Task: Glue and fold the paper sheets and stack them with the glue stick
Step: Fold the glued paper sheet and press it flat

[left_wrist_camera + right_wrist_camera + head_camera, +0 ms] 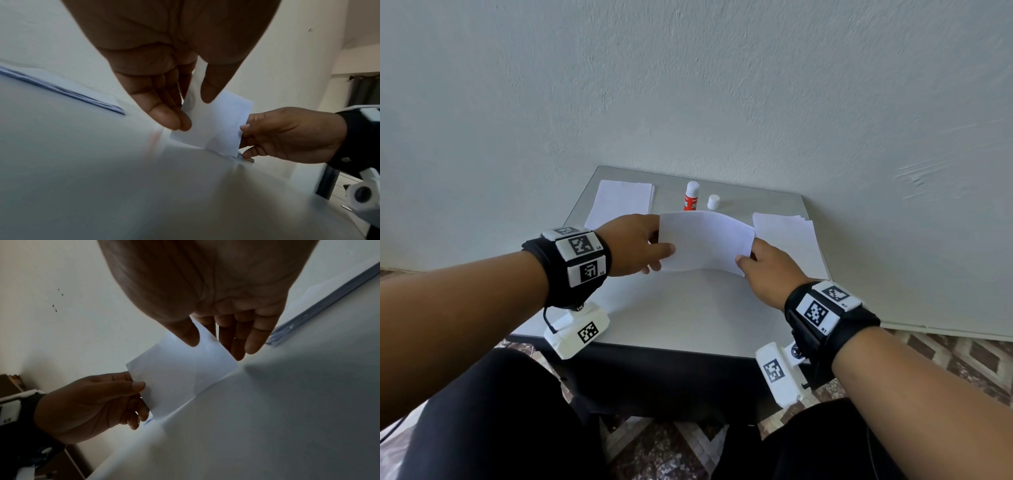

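A white paper sheet (pixel 705 241) hangs bowed just above the grey table (pixel 681 318), held at both ends. My left hand (pixel 650 250) pinches its left edge between thumb and fingers; in the left wrist view the sheet (pixel 213 128) stands on edge below my left hand (pixel 185 110). My right hand (pixel 751 255) pinches the right edge, and the right wrist view shows the sheet (pixel 185 378) under my right hand (pixel 213 342). Behind it stands a red glue stick (pixel 691 197), uncapped, with its white cap (pixel 713 202) beside it.
A stack of white sheets (pixel 621 202) lies at the table's back left, another pile (pixel 787 240) at the right. A pale wall rises directly behind the table. Patterned floor shows below the front edge, between my dark-clad legs.
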